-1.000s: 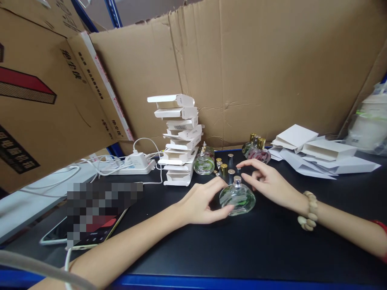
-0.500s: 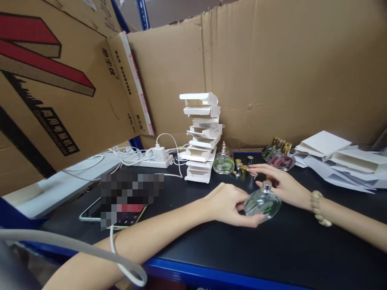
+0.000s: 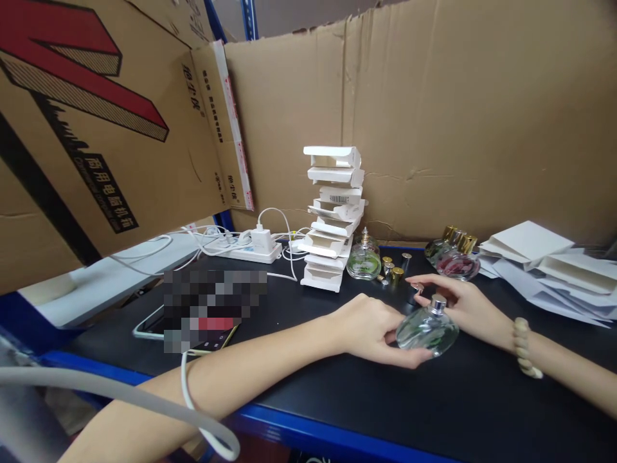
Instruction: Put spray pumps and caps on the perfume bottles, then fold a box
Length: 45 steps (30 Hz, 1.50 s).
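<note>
A clear oval perfume bottle (image 3: 427, 334) with a silver neck is tilted in my left hand (image 3: 373, 331), thumb in front and fingers curled behind it. Just behind the bottle, my right hand (image 3: 457, 299) pinches a small silver cap (image 3: 415, 294) between thumb and fingertips. Several loose gold and silver caps (image 3: 397, 275) stand on the black table (image 3: 501, 405) beyond that cap. A perfume bottle with green liquid (image 3: 364, 263) stands behind my left hand, its spray top bare.
White boxes (image 3: 332, 247) are stacked at the back centre. Gold-capped bottles (image 3: 456, 260) and flattened white boxes (image 3: 554, 270) lie right. On the left are a power strip (image 3: 253, 252) with cables and a phone (image 3: 149, 325). A grey cable (image 3: 120, 392) crosses my left forearm. Cardboard (image 3: 434, 116) walls the back.
The view has shifted, moving most things rightward in the picture. My right fingertips and the silver cap have come a little closer to the bottle. My left hand keeps its hold.
</note>
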Each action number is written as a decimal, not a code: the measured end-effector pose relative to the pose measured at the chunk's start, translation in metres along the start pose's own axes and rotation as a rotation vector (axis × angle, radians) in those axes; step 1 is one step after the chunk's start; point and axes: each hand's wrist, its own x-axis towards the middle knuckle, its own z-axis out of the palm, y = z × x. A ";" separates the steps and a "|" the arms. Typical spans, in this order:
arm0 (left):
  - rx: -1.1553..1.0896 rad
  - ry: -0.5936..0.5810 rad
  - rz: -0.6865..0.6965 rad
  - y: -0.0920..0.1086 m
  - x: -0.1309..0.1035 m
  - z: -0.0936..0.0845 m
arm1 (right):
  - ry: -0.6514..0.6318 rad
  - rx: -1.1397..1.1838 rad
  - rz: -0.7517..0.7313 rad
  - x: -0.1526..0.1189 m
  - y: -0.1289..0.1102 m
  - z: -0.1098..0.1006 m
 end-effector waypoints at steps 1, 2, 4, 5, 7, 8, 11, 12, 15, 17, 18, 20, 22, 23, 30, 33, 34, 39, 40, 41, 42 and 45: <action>0.005 -0.002 -0.001 0.000 0.000 0.000 | 0.002 0.006 0.007 0.000 -0.001 0.000; 0.008 -0.007 -0.004 0.000 0.000 0.000 | 0.003 0.015 0.013 -0.001 -0.001 0.000; 0.006 -0.015 -0.004 0.000 0.000 0.000 | 0.008 0.030 0.015 -0.001 -0.003 -0.001; 0.005 -0.018 -0.005 0.001 0.000 -0.001 | 0.016 0.034 0.012 -0.002 -0.004 -0.002; 0.009 -0.032 -0.020 0.002 0.000 -0.001 | 0.036 0.039 -0.001 -0.002 -0.006 -0.003; 0.015 -0.042 -0.030 0.002 0.000 -0.002 | 0.046 0.043 -0.009 -0.003 -0.006 -0.003; 0.037 -0.063 -0.028 0.001 0.000 -0.002 | 0.063 0.060 -0.031 -0.004 -0.008 -0.005; 0.044 -0.062 -0.015 0.001 0.000 -0.002 | 0.066 0.067 -0.034 -0.004 -0.009 -0.006; 0.088 -0.063 0.013 0.000 0.000 -0.002 | 0.086 0.086 -0.021 -0.006 -0.010 -0.008; 0.138 -0.069 0.024 0.000 0.000 -0.003 | 0.101 0.123 0.002 -0.007 -0.010 -0.009; 0.161 -0.063 0.028 0.000 0.000 -0.003 | 0.113 0.160 0.019 -0.008 -0.010 -0.010; 0.192 -0.027 0.033 0.001 -0.001 -0.004 | 0.174 0.283 0.075 -0.008 -0.012 -0.011; 0.206 0.011 0.042 0.001 -0.002 -0.004 | 0.281 0.451 0.169 -0.009 -0.015 -0.011; 0.205 0.018 0.049 0.002 -0.002 -0.004 | 0.325 0.531 0.215 -0.009 -0.017 -0.011; 0.104 -0.021 -0.046 0.002 0.000 -0.004 | 0.293 0.700 0.074 -0.017 -0.034 -0.012; 0.114 -0.037 -0.076 0.003 0.001 -0.004 | 0.275 0.678 0.002 -0.021 -0.039 -0.011; 0.120 -0.042 -0.081 0.003 0.002 -0.004 | 0.274 0.669 -0.007 -0.022 -0.040 -0.011; 0.128 -0.031 -0.087 0.005 0.003 -0.004 | 0.281 0.604 -0.050 -0.025 -0.044 -0.009; 0.124 -0.026 -0.082 0.005 0.003 -0.004 | 0.273 0.585 -0.062 -0.026 -0.045 -0.008; 0.119 -0.023 -0.076 0.005 0.003 -0.004 | 0.264 0.561 -0.078 -0.026 -0.045 -0.008; 0.115 -0.019 -0.071 0.004 0.003 -0.003 | 0.255 0.528 -0.101 -0.027 -0.045 -0.008; 0.108 -0.012 -0.065 0.004 0.003 -0.003 | 0.248 0.413 -0.216 -0.028 -0.044 -0.009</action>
